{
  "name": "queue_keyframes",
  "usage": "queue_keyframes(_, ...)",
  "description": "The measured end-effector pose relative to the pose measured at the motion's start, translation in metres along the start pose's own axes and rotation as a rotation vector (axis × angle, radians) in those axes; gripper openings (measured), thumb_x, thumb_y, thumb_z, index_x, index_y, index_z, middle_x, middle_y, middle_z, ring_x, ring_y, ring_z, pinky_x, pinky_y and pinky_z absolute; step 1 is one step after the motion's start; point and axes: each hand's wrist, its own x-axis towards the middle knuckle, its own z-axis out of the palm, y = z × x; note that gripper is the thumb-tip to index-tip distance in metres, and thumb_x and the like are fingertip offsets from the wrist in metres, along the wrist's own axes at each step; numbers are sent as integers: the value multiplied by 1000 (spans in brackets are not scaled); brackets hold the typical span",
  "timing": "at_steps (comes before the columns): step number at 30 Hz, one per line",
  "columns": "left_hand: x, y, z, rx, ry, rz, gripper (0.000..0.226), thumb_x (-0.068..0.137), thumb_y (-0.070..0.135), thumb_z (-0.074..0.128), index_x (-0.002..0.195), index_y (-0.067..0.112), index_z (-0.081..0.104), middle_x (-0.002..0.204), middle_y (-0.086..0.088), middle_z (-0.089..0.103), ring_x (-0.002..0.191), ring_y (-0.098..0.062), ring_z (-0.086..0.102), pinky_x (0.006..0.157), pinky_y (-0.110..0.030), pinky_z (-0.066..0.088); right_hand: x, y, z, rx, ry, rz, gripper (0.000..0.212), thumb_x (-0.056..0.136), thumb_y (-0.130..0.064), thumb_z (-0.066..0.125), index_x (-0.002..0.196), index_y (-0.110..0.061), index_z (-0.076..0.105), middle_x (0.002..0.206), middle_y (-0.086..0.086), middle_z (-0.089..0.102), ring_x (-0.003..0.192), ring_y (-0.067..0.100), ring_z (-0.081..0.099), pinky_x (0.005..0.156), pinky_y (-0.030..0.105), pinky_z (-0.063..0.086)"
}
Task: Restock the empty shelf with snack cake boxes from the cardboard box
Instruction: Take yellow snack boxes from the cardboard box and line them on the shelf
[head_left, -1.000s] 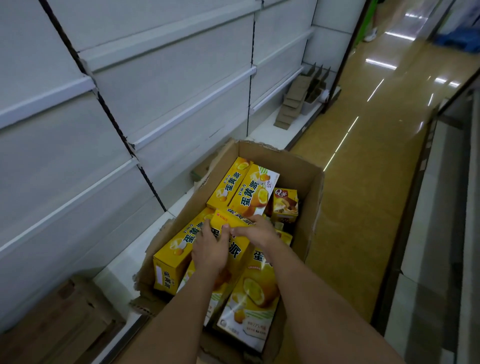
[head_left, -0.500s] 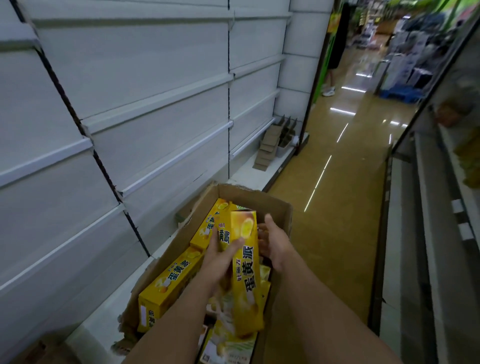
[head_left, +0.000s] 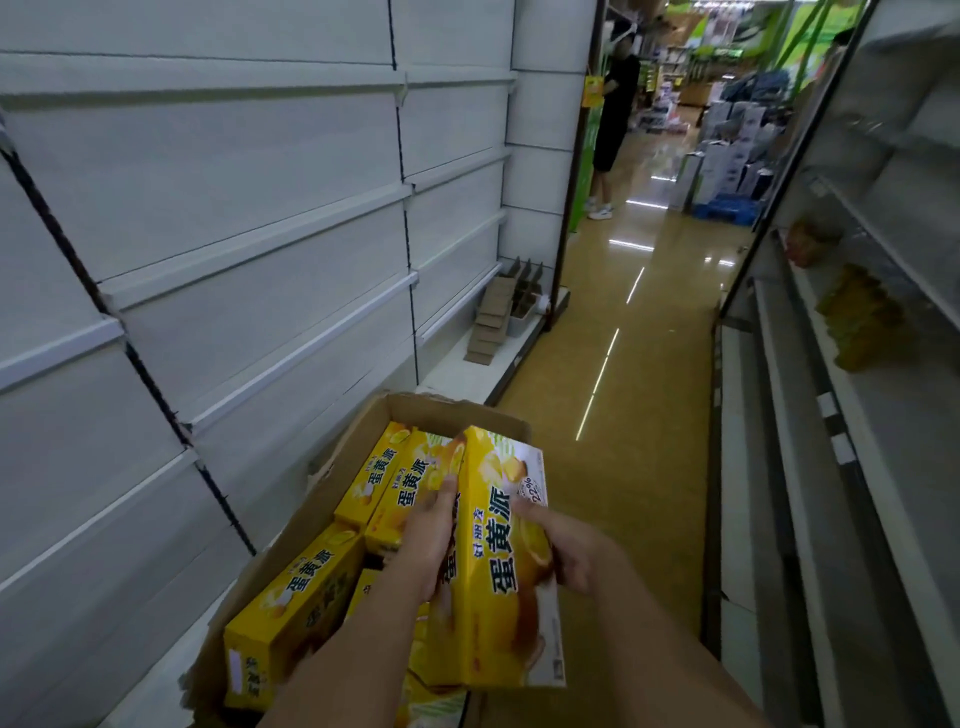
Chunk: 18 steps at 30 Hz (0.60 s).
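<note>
A yellow snack cake box (head_left: 498, 561) is lifted above the open cardboard box (head_left: 447, 410), held between both hands with its long side toward me. My left hand (head_left: 431, 535) grips its left face, and my right hand (head_left: 563, 551) holds its right face. Several more yellow snack cake boxes (head_left: 296, 597) lie inside the cardboard box below. The empty white shelves (head_left: 249, 249) rise on the left.
The cardboard box sits on the bottom shelf ledge (head_left: 457, 374). Folded cardboard pieces (head_left: 493, 317) stand farther along that ledge. A person (head_left: 613, 119) stands at the aisle's far end. Another shelf unit (head_left: 857, 364) with some yellow goods lines the right side.
The yellow box has come up out of the cardboard box between both hands, and its front face has turned more toward me. The view has tilted up along the aisle.
</note>
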Motion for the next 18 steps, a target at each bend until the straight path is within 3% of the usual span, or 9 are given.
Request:
queue_keyframes(2,-3,2,8,37,-48,28,100,57,91,51,128,20,51,114,-4,67,95,-23,68,84,-45,55,-8,0,-3,58,3,-23,36,79,-38,71,99,-9,67,92,11,75,91,28,69,92,45,51)
queue_keyframes(6,-26,21,30,141,-171,77,71,82,55,62,137,16,38,124,-1,55,88,-12,58,60,-25,45,-25,3,-19,86,84,-41,46,71,-42,78,102,-11,68,103,15,72,105,35,65,102,53,42)
queue_keyframes(8,-24,24,39,184,-210,109,68,81,44,69,138,17,42,123,-2,58,88,-12,60,66,-29,49,-37,3,-28,76,162,-46,40,76,-33,77,106,-8,67,103,14,72,101,33,66,93,47,49)
queue_keyframes(10,-23,27,46,241,-259,135,72,76,35,78,138,23,44,125,-3,60,97,-19,63,81,-38,54,-48,-1,-38,58,272,-116,54,75,-17,78,123,-5,57,113,14,68,100,29,65,82,39,53)
queue_keyframes(11,-22,28,50,294,-291,148,77,71,33,81,138,27,45,125,-3,60,103,-24,61,89,-43,52,-52,-3,-43,36,349,-158,69,72,-9,79,133,-6,46,123,15,62,106,29,62,84,38,52)
queue_keyframes(13,-22,33,56,409,-356,194,81,67,27,83,138,30,45,127,-1,58,113,-25,55,97,-41,46,-60,-6,-52,-95,487,-210,111,67,-3,82,151,-12,11,149,15,36,131,31,43,104,42,40)
queue_keyframes(15,-21,37,61,526,-452,239,78,71,19,80,139,29,44,129,0,54,115,-22,51,95,-35,43,-73,-6,-53,-305,556,-223,131,63,-9,86,151,-23,-10,158,8,15,143,30,20,115,47,23)
queue_keyframes(16,-20,38,64,592,-492,261,80,70,20,80,140,30,43,132,1,51,118,-22,48,97,-37,42,-80,-3,-53,-340,539,-228,132,61,-10,86,152,-26,-8,157,6,18,143,30,22,115,49,24)
queue_keyframes(18,-20,40,68,701,-550,289,86,67,26,82,142,34,40,141,1,43,128,-25,41,105,-41,37,-94,2,-48,-258,471,-220,111,65,-2,81,151,-22,13,142,10,41,129,29,42,104,45,41)
